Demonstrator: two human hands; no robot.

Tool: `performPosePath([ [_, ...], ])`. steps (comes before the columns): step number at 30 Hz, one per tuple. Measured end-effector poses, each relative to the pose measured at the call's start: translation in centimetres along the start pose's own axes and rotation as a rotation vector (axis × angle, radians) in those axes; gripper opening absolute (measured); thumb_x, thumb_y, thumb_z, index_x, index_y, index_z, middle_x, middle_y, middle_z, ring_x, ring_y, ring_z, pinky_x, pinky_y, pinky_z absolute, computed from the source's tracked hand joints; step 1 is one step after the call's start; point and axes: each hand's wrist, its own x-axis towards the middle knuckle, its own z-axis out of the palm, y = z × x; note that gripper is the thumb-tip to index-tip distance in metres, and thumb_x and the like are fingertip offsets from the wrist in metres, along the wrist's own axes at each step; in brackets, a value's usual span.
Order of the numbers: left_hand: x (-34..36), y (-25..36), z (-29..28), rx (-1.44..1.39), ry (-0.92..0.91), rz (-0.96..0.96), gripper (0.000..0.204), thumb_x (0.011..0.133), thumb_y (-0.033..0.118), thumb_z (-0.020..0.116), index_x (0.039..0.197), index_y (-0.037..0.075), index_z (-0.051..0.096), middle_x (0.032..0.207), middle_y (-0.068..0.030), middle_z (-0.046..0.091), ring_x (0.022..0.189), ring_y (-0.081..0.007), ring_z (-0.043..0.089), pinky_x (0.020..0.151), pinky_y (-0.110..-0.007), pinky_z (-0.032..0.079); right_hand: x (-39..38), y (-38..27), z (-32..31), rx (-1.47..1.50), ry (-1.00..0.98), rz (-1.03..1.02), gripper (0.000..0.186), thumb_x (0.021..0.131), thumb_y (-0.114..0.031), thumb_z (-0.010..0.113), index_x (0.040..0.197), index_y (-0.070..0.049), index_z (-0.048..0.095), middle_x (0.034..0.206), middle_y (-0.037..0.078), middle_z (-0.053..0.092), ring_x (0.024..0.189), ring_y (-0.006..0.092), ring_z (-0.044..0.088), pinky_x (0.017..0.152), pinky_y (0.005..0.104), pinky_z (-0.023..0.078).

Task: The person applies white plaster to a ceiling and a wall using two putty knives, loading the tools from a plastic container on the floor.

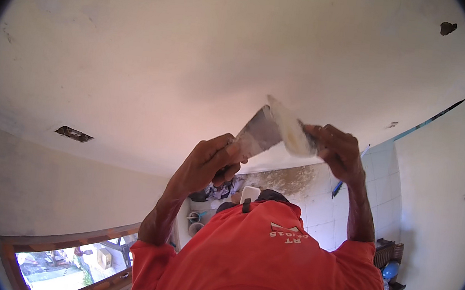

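In front of my chest both arms are raised. My left hand (211,162) grips a flat metal putty knife (258,134), whose blade has whitish smears. My right hand (338,151) is closed on a second putty knife (289,125), its blade coated with pale putty. The two blades lean toward each other and meet or nearly meet at their upper ends; whether they touch I cannot tell. Fingers hide both handles. Beyond them stretches a pale plastered wall (197,45).
The wall has a rectangular cut-out (74,133) at left and a dark hole (448,28) at upper right. A wood-framed window (10,241) is at lower left. Below lie floor tiles (321,211) and buckets (195,228). A brown rack (390,252) holds blue things at right.
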Motion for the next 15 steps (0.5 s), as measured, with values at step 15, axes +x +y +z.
performPosePath([
  [15, -0.2, -0.6, 0.3, -0.024, -0.025, 0.026, 0.030, 0.106, 0.023, 0.043, 0.090, 0.000, 0.056, 0.059, -0.0006, 0.048, 0.047, -0.0060, 0.038, 0.044, -0.025, 0.031, -1.9, -0.9, -0.3, -0.258, -0.027, 0.225, 0.050, 0.083, -0.004, 0.070, 0.132, -0.008, 0.062, 0.080, 0.009, 0.061, 0.063, 0.0192, 0.058, 0.060, 0.0338, 0.050],
])
